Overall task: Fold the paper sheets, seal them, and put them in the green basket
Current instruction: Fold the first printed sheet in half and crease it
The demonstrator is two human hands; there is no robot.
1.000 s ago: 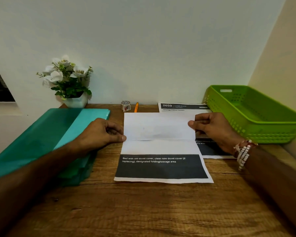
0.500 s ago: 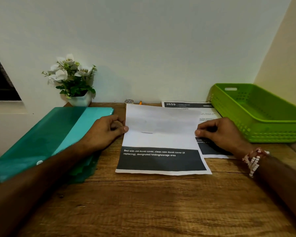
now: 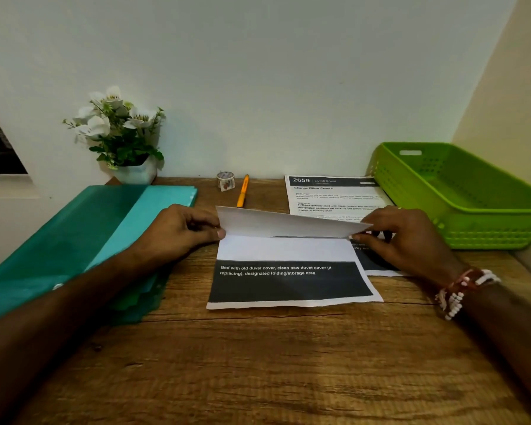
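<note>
Between the left hand (image 3: 178,233) and the right hand (image 3: 406,240), the sheet (image 3: 285,250) reads in white on black "Bed with old duvet cover, clean new duvet cover (if replacing), designated folding/storage area", and the second sheet (image 3: 331,194) beyond the right hand is headed "2659", "LIVING ROOM" and "Change Pillow Covers".

Printed sheet (image 3: 288,283) mid-tabletop, top flap raised off fold; 2nd sheet (image 3: 334,194) flat behind-right; green basket (image 3: 488,234) far-right corner
</note>
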